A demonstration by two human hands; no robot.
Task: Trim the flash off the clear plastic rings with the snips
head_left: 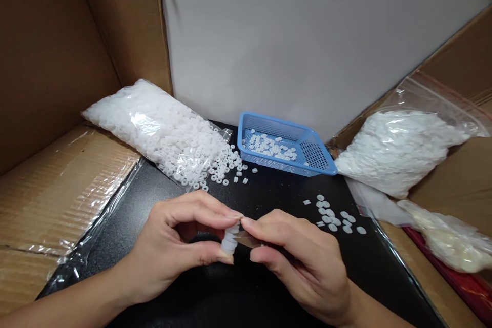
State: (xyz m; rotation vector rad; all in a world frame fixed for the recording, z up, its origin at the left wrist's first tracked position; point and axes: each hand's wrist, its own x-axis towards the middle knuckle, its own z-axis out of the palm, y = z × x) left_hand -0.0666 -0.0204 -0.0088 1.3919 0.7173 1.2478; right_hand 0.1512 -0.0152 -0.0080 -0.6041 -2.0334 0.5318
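Note:
My left hand (177, 241) pinches a short stack of white plastic rings (229, 240) between thumb and fingertips, above the black tabletop. Close against it on the right is my right hand (303, 256), its fingers curled and its index fingertip meeting the left fingertips at the top of the stack. Between the right thumb and index finger shows a thin, brownish, see-through piece (248, 239); its kind is unclear. Loose white rings (226, 166) spill from a clear bag (154, 128) beyond my left hand. Several white discs (328, 215) lie scattered beyond my right hand.
A blue perforated basket (284, 164) holding small white pieces stands at the back. To the right sit a full zip bag (403, 148) of white pieces and a smaller bag (449, 236) with yellowish contents. Cardboard (57, 195) borders the left side; a pale wall panel (288, 41) rises behind.

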